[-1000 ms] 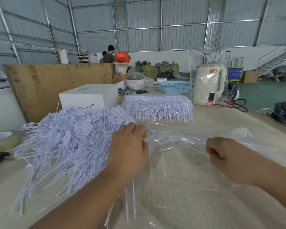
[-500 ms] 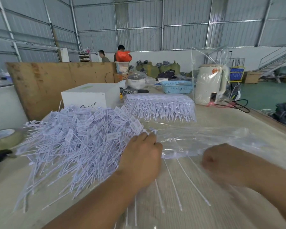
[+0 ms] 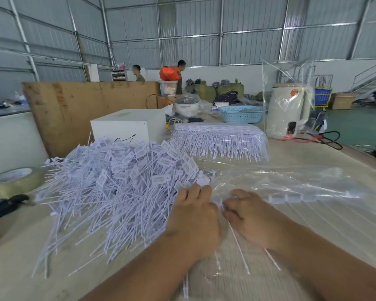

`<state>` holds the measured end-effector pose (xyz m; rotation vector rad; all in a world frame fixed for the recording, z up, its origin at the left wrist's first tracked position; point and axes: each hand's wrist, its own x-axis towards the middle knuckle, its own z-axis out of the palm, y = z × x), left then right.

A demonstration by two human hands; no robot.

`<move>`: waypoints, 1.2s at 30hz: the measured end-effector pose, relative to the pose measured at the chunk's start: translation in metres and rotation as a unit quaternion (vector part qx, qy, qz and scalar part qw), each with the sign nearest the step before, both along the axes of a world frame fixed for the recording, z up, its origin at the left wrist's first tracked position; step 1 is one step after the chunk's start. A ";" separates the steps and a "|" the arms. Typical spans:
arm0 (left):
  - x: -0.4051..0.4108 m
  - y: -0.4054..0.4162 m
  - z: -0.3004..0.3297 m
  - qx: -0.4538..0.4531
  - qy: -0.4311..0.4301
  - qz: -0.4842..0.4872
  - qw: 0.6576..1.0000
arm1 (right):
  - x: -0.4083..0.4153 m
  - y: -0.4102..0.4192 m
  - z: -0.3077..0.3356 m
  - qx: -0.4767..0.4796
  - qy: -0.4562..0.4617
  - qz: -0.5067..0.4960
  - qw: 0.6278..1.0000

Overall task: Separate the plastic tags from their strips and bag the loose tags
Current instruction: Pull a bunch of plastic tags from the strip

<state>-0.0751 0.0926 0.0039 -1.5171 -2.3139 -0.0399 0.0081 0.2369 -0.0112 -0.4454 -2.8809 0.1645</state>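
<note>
Right hand (image 3: 251, 216) moved in beside left hand (image 3: 195, 213) | both pinching one tag strip (image 3: 295, 198) | one loose-tag pile (image 3: 117, 181)

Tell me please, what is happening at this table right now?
A person is separating white plastic tags from a strip. The left hand and the right hand meet at the strip of joined tags, which lies on clear plastic film, and pinch it there. A big heap of loose white tags lies left of them. A stack of unseparated strips waits behind.
</note>
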 end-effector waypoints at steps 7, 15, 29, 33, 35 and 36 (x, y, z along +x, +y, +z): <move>0.000 0.005 0.003 0.005 0.026 0.066 0.997 | 0.031 -0.007 0.029 0.029 -0.022 0.018 0.999; -0.003 0.002 0.006 0.026 0.045 0.082 0.995 | 0.047 -0.015 0.034 -0.002 -0.114 -0.050 0.992; -0.004 0.007 -0.001 0.009 0.060 0.077 0.995 | 0.048 -0.013 0.034 0.051 -0.052 -0.026 0.997; -0.013 0.004 0.002 0.058 -0.007 0.013 0.998 | 0.065 -0.009 0.047 -0.044 0.006 0.025 0.999; -0.017 -0.001 0.008 0.168 -0.142 -0.075 0.973 | 0.072 -0.009 0.048 -0.103 0.039 0.022 0.994; -0.016 -0.004 0.013 0.227 -0.227 -0.114 0.940 | 0.074 -0.008 0.047 -0.117 0.053 0.026 0.991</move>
